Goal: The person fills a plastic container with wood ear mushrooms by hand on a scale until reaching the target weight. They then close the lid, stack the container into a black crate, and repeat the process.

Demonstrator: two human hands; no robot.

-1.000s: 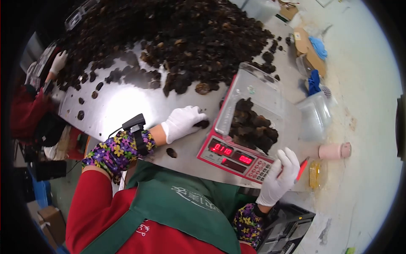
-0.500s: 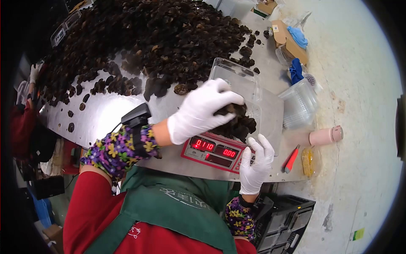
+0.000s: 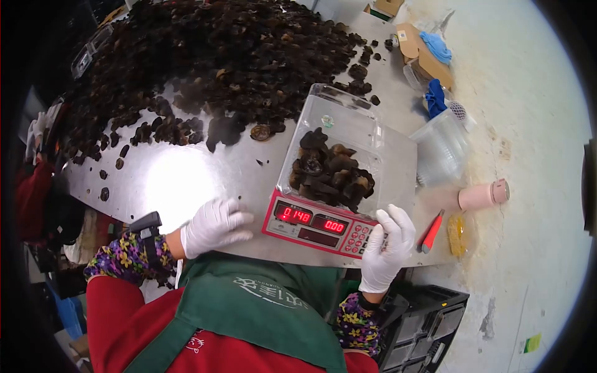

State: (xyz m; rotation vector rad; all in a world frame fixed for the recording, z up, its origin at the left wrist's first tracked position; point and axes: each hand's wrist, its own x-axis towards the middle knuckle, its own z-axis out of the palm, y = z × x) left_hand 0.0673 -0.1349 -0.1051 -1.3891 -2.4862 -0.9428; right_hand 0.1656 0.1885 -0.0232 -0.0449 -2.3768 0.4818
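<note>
A red-framed digital scale [image 3: 311, 235] stands near the table's front edge, its left display reading 0.148. On it rests a transparent plastic clamshell box [image 3: 292, 163], lid folded back, with a heap of dark wood ear mushrooms [image 3: 336, 171] in the near half. My left hand [image 3: 216, 227], in a white glove, hovers left of the scale, holding nothing, fingers apart. My right hand [image 3: 388, 250], gloved too, is by the scale's right end, next to the keypad and the box's near right corner. Its fingers are raised and parted, with nothing visible in them.
A large pile of wood ears [image 3: 217, 56] covers the back of the metal table [image 3: 186, 168]. To the right are stacked plastic boxes [image 3: 440, 149], a red-handled cutter [image 3: 430, 233], a pink bottle [image 3: 482, 195] and a cardboard box [image 3: 423, 56]. A co-worker's gloved hand [image 3: 38, 129] shows far left.
My left hand has let go of wood ears into the box and drawn back to the lower left. The reading rose from 0.110 to 0.148. My right hand shifted slightly right and down.
</note>
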